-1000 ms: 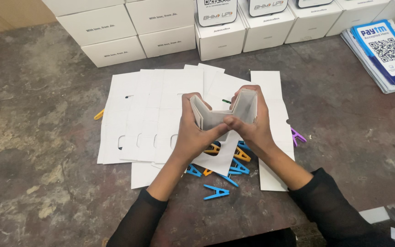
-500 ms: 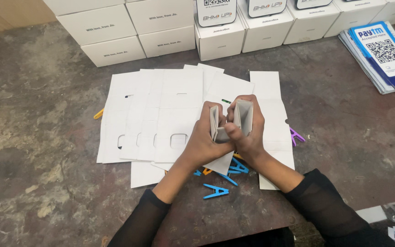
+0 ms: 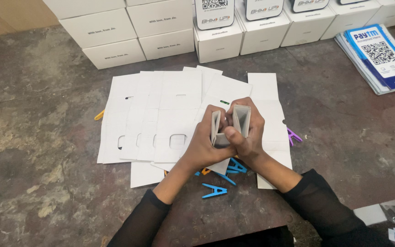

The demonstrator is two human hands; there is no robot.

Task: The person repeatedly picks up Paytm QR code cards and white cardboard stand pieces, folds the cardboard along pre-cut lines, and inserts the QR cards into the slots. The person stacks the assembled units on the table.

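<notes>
We hold a small piece of folded white card [image 3: 231, 126] between both hands, just above the spread of flat card sheets [image 3: 161, 114] on the table [image 3: 37, 137]. Our left hand [image 3: 204, 146] is closed on the left flap and our right hand [image 3: 248, 137] is closed on the right flap, thumbs meeting low in the middle, so the two flaps stand up side by side with a narrow gap between them. The card sits right in our grip, touching both palms, lifted clear of the sheets beneath

What could go wrong here, as we judge it: the flaps are pressed close together, and if our thumbs push unevenly the crease may run crooked or the thin card may buckle or tear at the fold. A loose grip on one side could let that flap spring back flat

Just below our wrists lie blue clips [image 3: 216, 190] with an orange one among them, partly under the sheets, and a purple clip [image 3: 293, 136] lies to the right of our right hand. If we lower our forearms carelessly we may scatter them or drag the loose sheets out of their overlap

Beyond our hands, at the far edge, stand rows of white boxes [image 3: 161, 27], and far to the right a stack of blue and white leaflets [image 3: 380, 59]; both are well apart from our hands and seem safe from a knock
</notes>
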